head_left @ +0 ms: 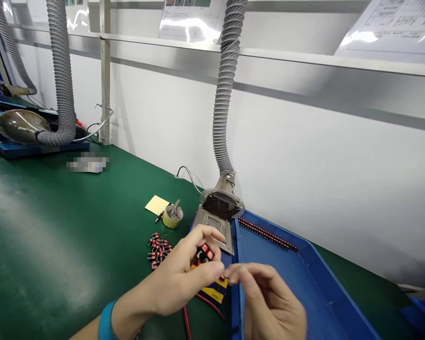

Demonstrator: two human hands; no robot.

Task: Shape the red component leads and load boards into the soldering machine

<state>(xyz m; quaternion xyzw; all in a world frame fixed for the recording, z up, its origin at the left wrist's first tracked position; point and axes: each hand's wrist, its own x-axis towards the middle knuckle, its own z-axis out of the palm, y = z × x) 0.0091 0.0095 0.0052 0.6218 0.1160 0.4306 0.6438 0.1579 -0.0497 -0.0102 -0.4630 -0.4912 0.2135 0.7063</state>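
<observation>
My left hand (180,276), a blue band on its wrist, is curled around several small red-and-black components (206,253) that show between thumb and fingers. My right hand (271,300) is closed in a pinch, thumb against forefinger, right by the left thumb's tip. A speck of red shows under the pinching fingertips, but what they hold is mostly hidden. To the left of my left hand, more of the same components lie in a loose pile (157,251) on the green table (92,236). Similar pieces form a long row (267,233) along the blue tray's back wall.
The blue tray (290,278) stands at right. Behind my hands is a metal-topped device (229,236) under a fume extractor (222,203) on a grey hose (225,104). A yellow tin (172,217), pen (159,216) and yellow notepaper (156,205) lie left. Red cables (186,321) run below.
</observation>
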